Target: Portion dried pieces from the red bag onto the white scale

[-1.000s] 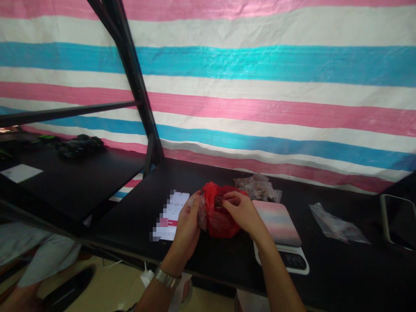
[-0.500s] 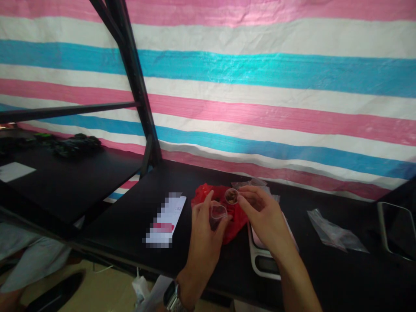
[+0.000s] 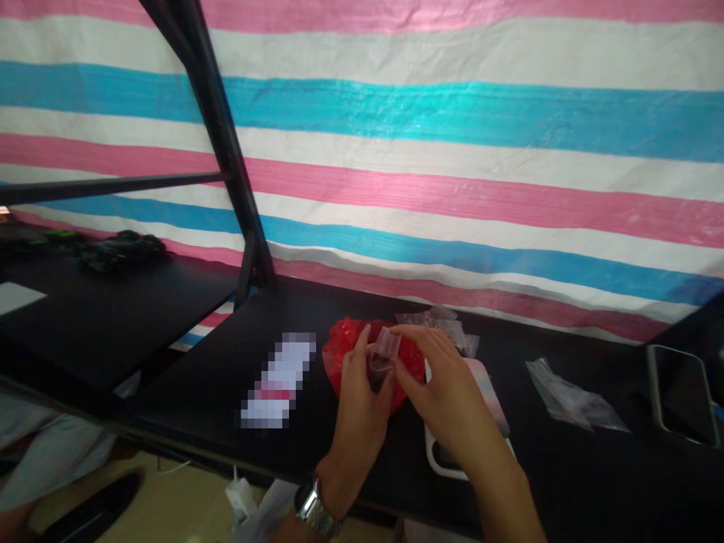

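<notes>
A small clear plastic cup (image 3: pixel 380 360) with something dark inside is sitting between both hands, just above the red plastic bag (image 3: pixel 346 352) on the black table (image 3: pixel 226 377). The left hand (image 3: pixel 362 396) is curling around the cup's body, gripping it, while the right hand (image 3: pixel 446 392) is pinching a clear lid or second cup (image 3: pixel 389 341) at its mouth with fingertips closed on it. The step in hand looks like fitting that clear piece onto the cup; the next move is calling for squaring the two rims and pressing evenly while the left hand is steadying the base. Beneath the right wrist one white scale (image 3: pixel 452 452) with a pink top is lying, partly hidden. Behind the bag one clear packet (image 3: pixel 446 326) of brownish bits is resting, and another empty clear bag (image 3: pixel 571 403) is lying well apart to the right. One phone (image 3: pixel 679 396) is sitting at the far right edge, and one blurred card (image 3: pixel 277 381) is lying left of the red bag.
</notes>
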A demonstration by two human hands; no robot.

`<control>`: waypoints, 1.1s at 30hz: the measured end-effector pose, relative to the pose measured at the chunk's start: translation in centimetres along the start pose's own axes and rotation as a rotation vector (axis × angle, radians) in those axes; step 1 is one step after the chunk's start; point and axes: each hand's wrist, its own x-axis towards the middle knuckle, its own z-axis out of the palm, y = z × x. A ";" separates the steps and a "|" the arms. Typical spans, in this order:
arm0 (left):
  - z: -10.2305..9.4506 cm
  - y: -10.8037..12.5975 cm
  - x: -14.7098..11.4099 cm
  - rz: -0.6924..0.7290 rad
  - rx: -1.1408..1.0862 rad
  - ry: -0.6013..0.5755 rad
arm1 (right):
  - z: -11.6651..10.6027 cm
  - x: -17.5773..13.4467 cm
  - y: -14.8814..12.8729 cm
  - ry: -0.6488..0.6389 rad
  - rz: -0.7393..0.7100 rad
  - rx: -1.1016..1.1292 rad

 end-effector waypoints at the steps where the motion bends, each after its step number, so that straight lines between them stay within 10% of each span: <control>1: -0.1 0.1 0.0 0.001 0.004 0.009 | 0.0 0.1 0.1 0.015 -0.006 0.011; 6: -1.2 1.0 -0.8 -0.014 -0.001 0.073 | 1.1 0.8 1.2 0.116 0.097 0.007; 17: -4.6 -0.1 1.0 -0.157 0.072 0.234 | 8.7 2.0 2.5 -0.129 0.352 -0.321; 33: -5.0 -1.0 3.4 -0.411 -0.460 0.274 | 7.9 2.5 3.5 -0.229 0.340 0.001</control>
